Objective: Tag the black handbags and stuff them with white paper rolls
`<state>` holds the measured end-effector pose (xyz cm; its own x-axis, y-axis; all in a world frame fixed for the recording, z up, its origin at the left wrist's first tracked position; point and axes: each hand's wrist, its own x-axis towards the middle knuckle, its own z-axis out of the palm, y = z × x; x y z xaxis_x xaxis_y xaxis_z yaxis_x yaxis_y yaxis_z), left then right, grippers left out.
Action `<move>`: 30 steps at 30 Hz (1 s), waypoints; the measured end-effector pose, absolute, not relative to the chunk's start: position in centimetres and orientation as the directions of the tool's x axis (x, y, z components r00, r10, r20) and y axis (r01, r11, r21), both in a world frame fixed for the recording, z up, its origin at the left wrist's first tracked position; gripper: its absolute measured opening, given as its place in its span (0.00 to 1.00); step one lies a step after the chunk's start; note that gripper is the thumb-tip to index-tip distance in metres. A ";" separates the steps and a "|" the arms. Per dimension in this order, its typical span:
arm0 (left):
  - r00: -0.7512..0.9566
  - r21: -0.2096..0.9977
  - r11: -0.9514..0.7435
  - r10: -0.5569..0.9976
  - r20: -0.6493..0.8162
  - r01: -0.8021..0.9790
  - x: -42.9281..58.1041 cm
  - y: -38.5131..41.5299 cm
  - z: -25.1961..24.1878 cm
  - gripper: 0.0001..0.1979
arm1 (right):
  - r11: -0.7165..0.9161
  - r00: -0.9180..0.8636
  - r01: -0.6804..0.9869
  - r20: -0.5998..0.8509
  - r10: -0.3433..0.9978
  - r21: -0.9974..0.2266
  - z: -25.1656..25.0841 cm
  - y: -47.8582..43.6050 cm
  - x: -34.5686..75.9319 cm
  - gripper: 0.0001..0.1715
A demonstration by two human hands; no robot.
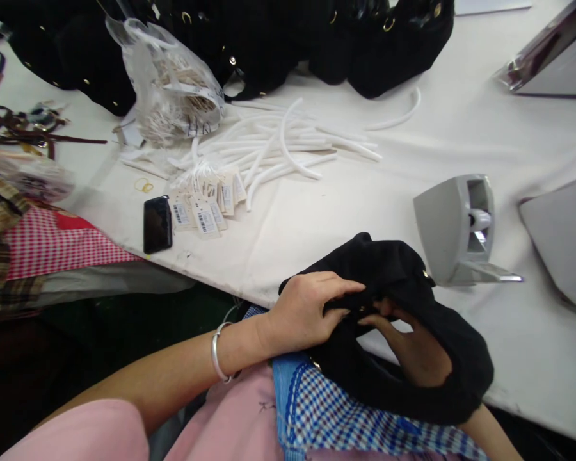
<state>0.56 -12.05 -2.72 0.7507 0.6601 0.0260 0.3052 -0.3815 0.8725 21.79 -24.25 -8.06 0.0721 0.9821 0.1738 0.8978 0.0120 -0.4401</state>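
I see my left hand [307,314] pinching the rim of a black bag [413,275] at the table [461,141] edge, my right hand [413,349] half hidden inside it. A grey box [454,230] stands just beside; tubes [288,144], tags [206,208] and a phone [157,224] lie farther off

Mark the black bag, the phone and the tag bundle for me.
black bag [413,275]: head view, on the upper fold of its fabric.
phone [157,224]: head view, middle of its dark screen.
tag bundle [205,219]: head view, on a front barcode tag.
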 end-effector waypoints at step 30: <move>0.677 0.942 -0.143 0.729 -0.108 0.303 -0.4 -8.5 -4.5 0.15 | 0.054 0.222 0.783 0.359 0.907 -0.619 -6.9 -20.3 17.0 0.11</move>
